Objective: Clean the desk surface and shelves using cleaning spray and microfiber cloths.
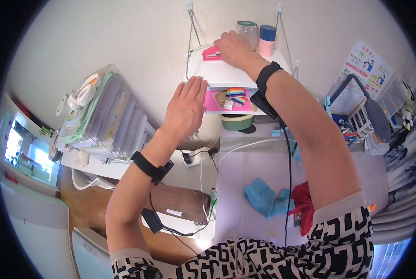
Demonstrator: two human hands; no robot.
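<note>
On the upper board of a white wall shelf (217, 76) lies a pink stapler (211, 53). My right hand (235, 49) reaches over the board with its fingers curled around the stapler's right end, hiding that part. Just behind this hand stand a clear jar (247, 30) with a green lid and a pink container (266, 44) with a dark blue cap. My left hand (186, 111) is raised palm away, fingers stretched and holding nothing, at the shelf's left side. Near its fingertips, the lower level holds a rainbow-striped item (236, 96) on a pink sheet (213, 101).
Below the shelf sits a green tub (236, 122). A blue cloth (262, 198) and a red cloth (303, 205) lie on the table (234, 178). Stacked files (106, 115) stand left, a power strip (199, 156) nearer. Cables cross the work area; an organizer (359, 108) stands right.
</note>
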